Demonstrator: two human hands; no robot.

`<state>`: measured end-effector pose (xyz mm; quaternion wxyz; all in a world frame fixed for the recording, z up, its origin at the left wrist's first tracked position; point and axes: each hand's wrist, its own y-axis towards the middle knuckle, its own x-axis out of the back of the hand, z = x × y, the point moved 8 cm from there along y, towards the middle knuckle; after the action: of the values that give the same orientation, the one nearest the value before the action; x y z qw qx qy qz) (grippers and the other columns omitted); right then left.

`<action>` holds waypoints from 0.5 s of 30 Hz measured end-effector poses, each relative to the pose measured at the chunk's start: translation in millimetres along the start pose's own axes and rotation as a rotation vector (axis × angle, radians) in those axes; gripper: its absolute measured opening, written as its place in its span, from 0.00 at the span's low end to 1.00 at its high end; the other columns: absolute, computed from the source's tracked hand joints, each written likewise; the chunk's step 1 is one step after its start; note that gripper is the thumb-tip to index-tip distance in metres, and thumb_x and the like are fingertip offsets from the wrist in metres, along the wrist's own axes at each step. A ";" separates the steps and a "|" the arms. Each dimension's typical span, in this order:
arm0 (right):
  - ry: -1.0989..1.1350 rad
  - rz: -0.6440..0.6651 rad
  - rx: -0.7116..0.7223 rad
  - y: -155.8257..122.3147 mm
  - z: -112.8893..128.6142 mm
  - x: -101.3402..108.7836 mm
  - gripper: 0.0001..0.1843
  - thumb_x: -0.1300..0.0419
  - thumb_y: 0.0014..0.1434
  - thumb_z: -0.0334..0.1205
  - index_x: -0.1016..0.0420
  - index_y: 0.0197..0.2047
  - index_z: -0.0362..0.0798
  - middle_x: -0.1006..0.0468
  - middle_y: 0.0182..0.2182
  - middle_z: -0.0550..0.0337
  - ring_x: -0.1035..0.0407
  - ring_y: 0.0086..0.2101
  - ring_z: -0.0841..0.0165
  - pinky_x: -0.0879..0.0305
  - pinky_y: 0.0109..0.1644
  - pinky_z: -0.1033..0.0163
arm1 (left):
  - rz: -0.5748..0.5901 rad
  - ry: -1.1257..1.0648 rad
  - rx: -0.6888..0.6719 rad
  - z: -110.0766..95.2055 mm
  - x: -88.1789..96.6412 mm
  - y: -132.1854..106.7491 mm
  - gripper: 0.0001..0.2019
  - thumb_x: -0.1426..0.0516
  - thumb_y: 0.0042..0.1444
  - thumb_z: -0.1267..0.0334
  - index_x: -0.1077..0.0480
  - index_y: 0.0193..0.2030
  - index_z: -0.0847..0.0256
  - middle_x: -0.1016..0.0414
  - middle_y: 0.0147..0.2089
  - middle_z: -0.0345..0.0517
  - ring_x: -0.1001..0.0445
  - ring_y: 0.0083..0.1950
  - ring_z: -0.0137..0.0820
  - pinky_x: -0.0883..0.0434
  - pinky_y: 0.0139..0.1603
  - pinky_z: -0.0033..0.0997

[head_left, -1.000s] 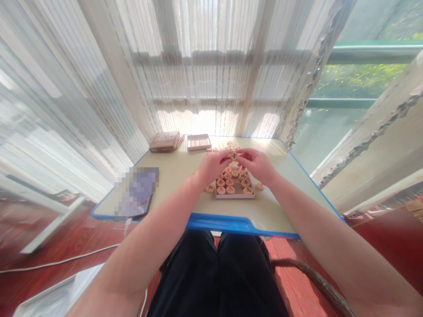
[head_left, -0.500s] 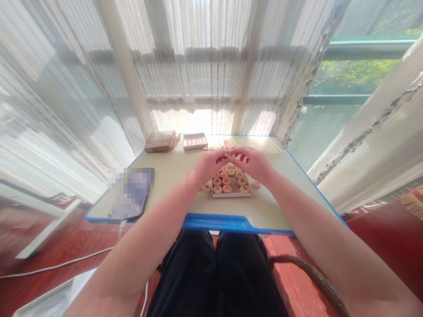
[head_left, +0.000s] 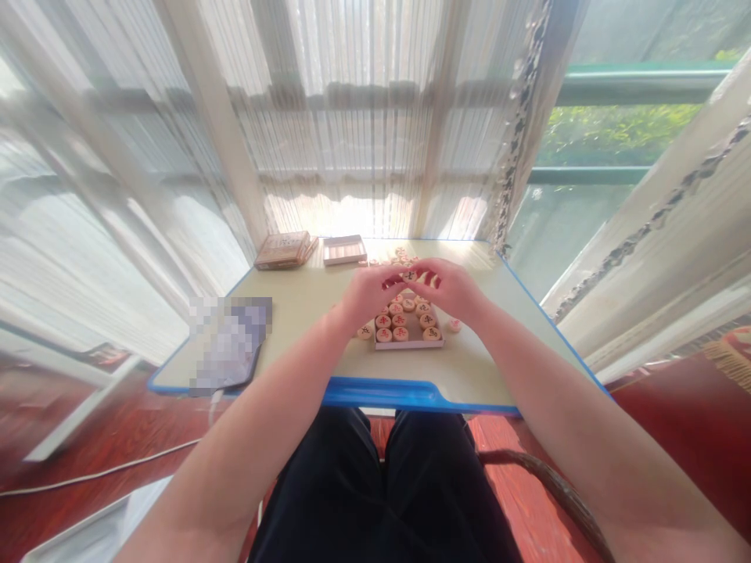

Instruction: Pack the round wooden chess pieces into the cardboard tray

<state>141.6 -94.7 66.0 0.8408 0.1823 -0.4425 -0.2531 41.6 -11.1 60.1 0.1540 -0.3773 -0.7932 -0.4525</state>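
My left hand and my right hand meet above a shallow box that holds several round wooden chess pieces with red and black characters. Between the fingertips of both hands sits one round wooden piece, pinched from either side. A loose piece lies left of the box and another loose piece right of it. More loose pieces lie further back on the table.
The beige table with a blue rim stands against a curtained window. At the back left lie a wooden box and an open tray. A blurred flat device lies at the front left. My legs are under the table.
Both hands stay together over the box, holding the piece. The view has shifted slightly, so the table sits a little lower and to the left.
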 end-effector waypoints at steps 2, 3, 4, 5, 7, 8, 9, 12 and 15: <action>0.002 0.028 0.007 0.4 0.1 -1.4 0.14 0.39 0.52 0.45 0.26 0.40 0.45 0.23 0.32 0.56 0.32 0.28 0.70 0.35 0.34 0.63 | 0.017 0.019 -0.010 -1.5 -2.1 -1.3 0.15 0.41 0.53 0.65 0.25 0.48 0.60 0.20 0.40 0.45 0.25 0.33 0.27 0.28 0.38 0.26; 0.000 0.046 0.010 0.5 -0.1 -2.5 0.14 0.39 0.52 0.46 0.26 0.39 0.45 0.24 0.31 0.57 0.32 0.28 0.70 0.35 0.34 0.63 | 0.024 0.035 -0.011 -1.7 -3.1 -1.9 0.15 0.42 0.52 0.66 0.25 0.48 0.60 0.20 0.39 0.45 0.25 0.33 0.26 0.28 0.38 0.25; -0.003 0.065 0.011 0.6 -0.6 -3.7 0.14 0.39 0.52 0.46 0.26 0.38 0.45 0.24 0.30 0.57 0.32 0.28 0.70 0.36 0.34 0.63 | 0.023 0.056 -0.008 -1.5 -3.5 -2.3 0.15 0.42 0.52 0.67 0.25 0.47 0.60 0.20 0.38 0.44 0.25 0.32 0.26 0.28 0.38 0.25; -0.008 0.082 0.009 0.5 -1.6 -4.9 0.14 0.39 0.52 0.47 0.26 0.37 0.45 0.24 0.29 0.58 0.32 0.27 0.70 0.36 0.34 0.63 | 0.010 0.081 0.001 -0.7 -2.8 -2.6 0.15 0.42 0.51 0.68 0.25 0.47 0.60 0.20 0.37 0.43 0.25 0.32 0.26 0.28 0.38 0.25; -0.034 0.112 -0.008 0.1 -4.8 -7.6 0.13 0.40 0.52 0.48 0.26 0.35 0.46 0.24 0.30 0.58 0.32 0.28 0.70 0.37 0.34 0.63 | -0.033 0.137 0.021 1.2 0.6 -2.4 0.15 0.44 0.51 0.69 0.25 0.46 0.60 0.20 0.35 0.43 0.25 0.33 0.27 0.28 0.40 0.26; -0.059 0.125 -0.023 -0.3 -6.9 -9.0 0.13 0.40 0.52 0.48 0.26 0.34 0.46 0.24 0.30 0.58 0.32 0.28 0.70 0.37 0.34 0.63 | -0.058 0.160 0.029 1.9 2.8 -2.2 0.15 0.44 0.51 0.69 0.25 0.46 0.60 0.20 0.35 0.42 0.25 0.34 0.27 0.28 0.41 0.26; -0.089 0.139 -0.039 -0.7 -9.2 -10.7 0.12 0.40 0.52 0.47 0.26 0.32 0.46 0.24 0.30 0.58 0.32 0.29 0.69 0.38 0.34 0.63 | -0.080 0.174 0.034 2.5 4.9 -1.8 0.14 0.45 0.52 0.69 0.25 0.45 0.60 0.20 0.35 0.42 0.25 0.34 0.28 0.28 0.41 0.27; -0.172 0.194 -0.069 -2.3 -14.2 -17.4 0.10 0.40 0.51 0.45 0.25 0.29 0.47 0.24 0.28 0.59 0.32 0.30 0.68 0.38 0.34 0.63 | -0.092 0.173 0.046 3.9 6.1 -1.0 0.11 0.45 0.52 0.68 0.24 0.41 0.60 0.20 0.34 0.43 0.24 0.34 0.28 0.28 0.42 0.27; -0.202 0.232 -0.055 -3.1 -15.3 -23.0 0.07 0.40 0.50 0.41 0.24 0.29 0.48 0.23 0.29 0.59 0.32 0.32 0.67 0.38 0.35 0.63 | -0.058 0.180 0.051 4.4 2.4 -0.9 0.10 0.44 0.51 0.67 0.23 0.39 0.59 0.20 0.36 0.42 0.24 0.35 0.29 0.28 0.42 0.27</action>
<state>142.5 -82.4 41.1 0.8202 0.0805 -0.5360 -0.1832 39.7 -6.5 58.5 0.2212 -0.3081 -0.7980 -0.4684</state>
